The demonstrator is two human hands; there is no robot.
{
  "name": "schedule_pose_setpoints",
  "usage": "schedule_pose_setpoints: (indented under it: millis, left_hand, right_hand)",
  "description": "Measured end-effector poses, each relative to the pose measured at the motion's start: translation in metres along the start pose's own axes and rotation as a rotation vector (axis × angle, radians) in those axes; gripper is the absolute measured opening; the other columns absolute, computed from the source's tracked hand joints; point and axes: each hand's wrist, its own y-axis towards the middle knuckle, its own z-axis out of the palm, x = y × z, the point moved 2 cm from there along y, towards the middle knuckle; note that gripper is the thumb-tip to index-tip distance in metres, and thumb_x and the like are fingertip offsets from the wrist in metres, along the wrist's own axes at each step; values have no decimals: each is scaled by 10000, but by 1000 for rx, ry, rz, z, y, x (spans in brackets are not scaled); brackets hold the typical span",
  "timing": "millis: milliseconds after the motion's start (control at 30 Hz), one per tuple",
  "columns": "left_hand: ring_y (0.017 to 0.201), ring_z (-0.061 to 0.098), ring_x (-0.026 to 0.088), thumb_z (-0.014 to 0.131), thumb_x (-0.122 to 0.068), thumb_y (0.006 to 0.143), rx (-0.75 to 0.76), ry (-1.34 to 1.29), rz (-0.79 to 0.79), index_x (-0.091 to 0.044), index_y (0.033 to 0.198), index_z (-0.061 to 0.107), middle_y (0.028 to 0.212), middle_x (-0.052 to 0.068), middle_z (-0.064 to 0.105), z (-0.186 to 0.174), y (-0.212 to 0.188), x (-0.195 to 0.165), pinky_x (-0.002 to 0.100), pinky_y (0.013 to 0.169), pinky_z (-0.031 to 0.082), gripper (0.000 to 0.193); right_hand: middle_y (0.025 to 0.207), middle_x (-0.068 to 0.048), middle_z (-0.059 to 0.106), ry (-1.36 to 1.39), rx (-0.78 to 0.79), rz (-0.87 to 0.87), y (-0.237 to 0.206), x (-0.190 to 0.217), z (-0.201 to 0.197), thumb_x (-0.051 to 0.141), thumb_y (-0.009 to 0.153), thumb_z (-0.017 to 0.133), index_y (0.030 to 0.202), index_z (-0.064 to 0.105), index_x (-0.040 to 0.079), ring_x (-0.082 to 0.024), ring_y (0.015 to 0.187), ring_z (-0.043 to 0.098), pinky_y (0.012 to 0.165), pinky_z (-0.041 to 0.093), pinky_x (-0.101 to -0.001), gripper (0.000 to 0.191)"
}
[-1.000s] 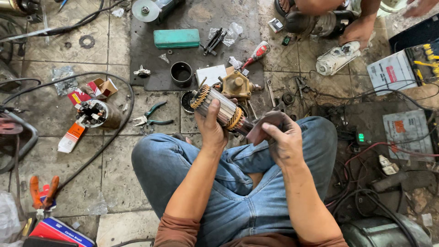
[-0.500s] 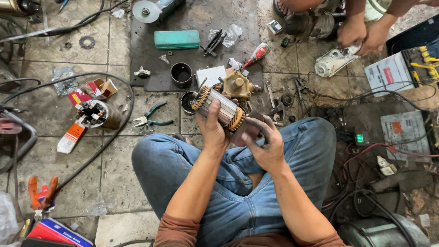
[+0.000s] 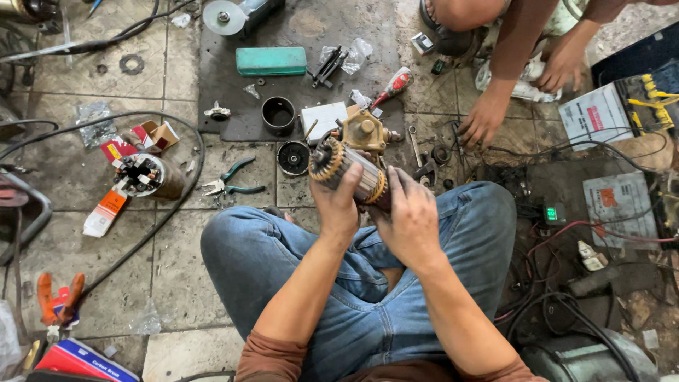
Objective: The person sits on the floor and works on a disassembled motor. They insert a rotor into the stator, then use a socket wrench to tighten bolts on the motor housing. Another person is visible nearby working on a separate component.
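Left hand [image 3: 338,201] wraps the armature [image 3: 348,170], held over the lap. Right hand [image 3: 410,216] now closed on its lower end; the grey piece it held a second ago is gone, possibly hidden. Another person's hand [image 3: 483,120] has come down among the parts.

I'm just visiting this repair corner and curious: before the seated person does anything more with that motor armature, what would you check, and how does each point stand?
1. Left hand grips the armature around its body: ok.
2. Right hand is on the armature's near end; what its fingers hold there: cannot tell.
3. Armature is held above the lap, off the tiled floor: ok.
4. Floor ahead is crowded: brass housing, black ring, green-handled pliers: not ok for setting it down.
5. Another person's hand reaches among the cables close by: not ok.
6. Winding condition: cannot tell.
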Motion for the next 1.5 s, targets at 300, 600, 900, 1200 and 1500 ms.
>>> schedule_pose_setpoints:
  millis: [300, 600, 900, 1200, 1500]
  left_hand:
    - [1034, 670, 130, 846, -208, 803, 182, 248, 173, -48, 1224, 567, 1141, 52, 691, 37, -37, -36, 303, 981, 560, 529]
    - [962, 717, 91, 890, -207, 677, 733, 314, 21, -23, 1196, 662, 1072, 53, 746, 32, -24, -55, 266, 941, 599, 596]
    - [1022, 698, 99, 896, -182, 670, 974, 104, -219, -5, 1175, 697, 1111, 42, 742, 19, -6, -50, 285, 1014, 571, 570]
    - [993, 676, 93, 932, -172, 700, 489, 276, 8, -7, 1231, 635, 1072, 50, 720, 20, -4, -46, 286, 963, 579, 631]
    - [984, 711, 154, 904, -156, 687, 590, -65, -269, 8, 1238, 638, 1079, 77, 737, 19, 30, -44, 324, 930, 592, 633]
  right_hand:
    - [1160, -194, 703, 256, -323, 51, -11, -20, 34, 137, 878, 696, 1184, 668, 1, -399, 1084, 679, 961, 543, -457, 336]
    - [1148, -60, 706, 1062, -158, 280, -53, -33, 52, 123, 820, 811, 1231, 644, 58, -181, 1067, 700, 960, 570, -353, 449]
    - [1142, -69, 719, 782, 148, -26, -61, -20, 37, 103, 792, 853, 1218, 664, 55, -217, 1054, 719, 930, 562, -330, 468]
    - [1039, -75, 743, 867, 70, 229, -18, -22, 38, 96, 780, 829, 1087, 740, 37, -233, 948, 700, 821, 584, -342, 326]
    - [1040, -90, 727, 1026, 251, 199, 1, -17, 52, -1, 734, 826, 1054, 700, -25, -184, 944, 677, 838, 569, -329, 345]
